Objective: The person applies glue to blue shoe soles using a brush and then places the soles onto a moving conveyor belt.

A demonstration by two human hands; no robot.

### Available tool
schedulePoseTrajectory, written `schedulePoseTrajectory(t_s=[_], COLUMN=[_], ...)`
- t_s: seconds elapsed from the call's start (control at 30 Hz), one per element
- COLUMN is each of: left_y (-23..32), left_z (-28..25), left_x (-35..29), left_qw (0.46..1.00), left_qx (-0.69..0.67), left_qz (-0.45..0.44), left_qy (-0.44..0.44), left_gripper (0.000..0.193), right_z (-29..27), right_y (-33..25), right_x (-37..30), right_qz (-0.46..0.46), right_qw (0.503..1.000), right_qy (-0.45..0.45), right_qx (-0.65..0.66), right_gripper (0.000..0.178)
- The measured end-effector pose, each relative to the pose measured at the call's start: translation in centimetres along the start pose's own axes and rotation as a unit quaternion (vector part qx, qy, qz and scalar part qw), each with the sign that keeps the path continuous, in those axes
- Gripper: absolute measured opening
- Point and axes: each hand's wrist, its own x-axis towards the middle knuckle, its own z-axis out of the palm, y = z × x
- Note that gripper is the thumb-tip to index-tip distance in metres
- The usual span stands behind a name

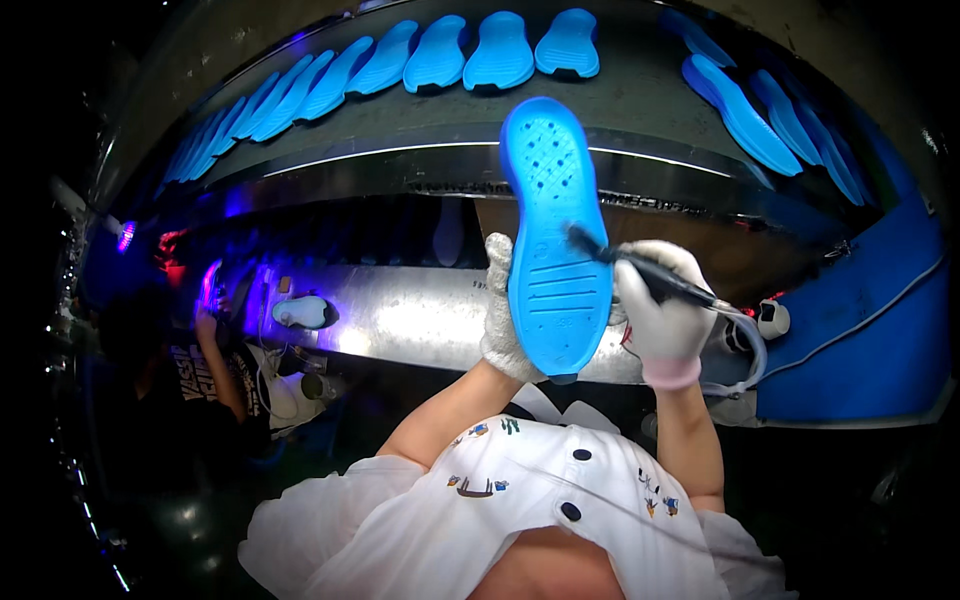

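Dark belt (350,118) carries blue moulded soles (499,48) beyond my white-gloved left fingers (498,310), which grip another sole (556,250); right fingers (642,305) hold a black brush (602,251), brushing seemingly unfinished.

Shoe sole (550,240): brush (650,271) at three o'clock; row of soles (338,80) on conveyor (642,105), nine to twelve o'clock.

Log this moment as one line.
left hand: holding blue sole | right hand: gripping black brush, bristles over sole | beyond: more blue soles on dark surface
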Motion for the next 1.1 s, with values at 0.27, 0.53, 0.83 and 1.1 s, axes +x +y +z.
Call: schedulePoseTrajectory(t_s=[0.27, 0.53, 0.83, 1.1], left_y=[0.7, 4.1, 7.8, 9.6], left_z=[0.6, -0.1, -2.8, -4.5], left_x=[-0.4, 0.1, 1.2, 2.6], left_qw=[0.988, 0.988, 0.946, 0.926], left_qx=[0.119, 0.147, 0.265, 0.338], left_qz=[0.079, -0.005, -0.165, -0.162], left_qy=[0.051, -0.036, 0.084, 0.053], left_gripper=[0.106, 0.105, 0.082, 0.047], right_z=[1.0, 1.3, 1.3, 1.4], right_y=[-0.4, -2.5, -0.4, -0.6], right_x=[-2.7, -5.4, -5.1, -4.8], right_qz=[-0.055, -0.048, -0.023, -0.061], right_qw=[0.988, 0.984, 0.954, 0.951], right_qy=[-0.106, -0.163, -0.297, -0.303], right_qx=[0.095, 0.060, -0.022, -0.001], right_gripper=[0.026, 0.024, 0.022, 0.024])
